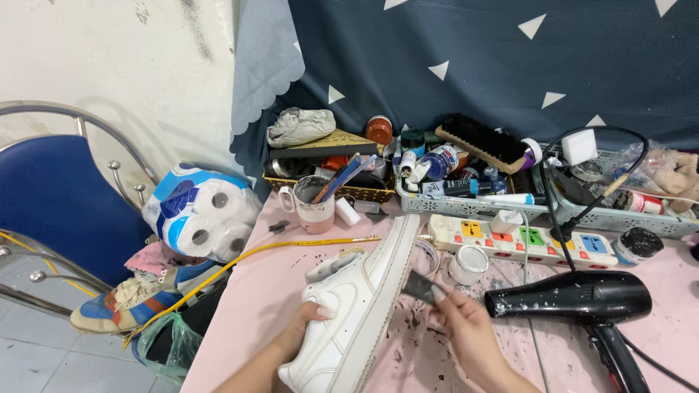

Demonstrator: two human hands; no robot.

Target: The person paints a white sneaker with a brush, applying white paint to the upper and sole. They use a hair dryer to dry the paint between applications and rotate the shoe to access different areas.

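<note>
On the pink table (277,291), the left hand (302,327) clasps a white sneaker (357,306) tipped on its side — the right hand (462,320) pinches a small dark scraper (421,286) beside its sole.

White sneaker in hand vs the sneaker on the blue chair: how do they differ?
1. Colour: the white sneaker is plain white; the chair sneaker is blue with orange and cream.
2. Place: the white one lies on the pink table; the other sits on the blue chair, beside a toilet-roll pack.
3. Handling: the left hand holds the white one while the right hand brings a small dark piece to its sole; the chair sneaker is untouched.
Both are low-top sneakers.
</note>
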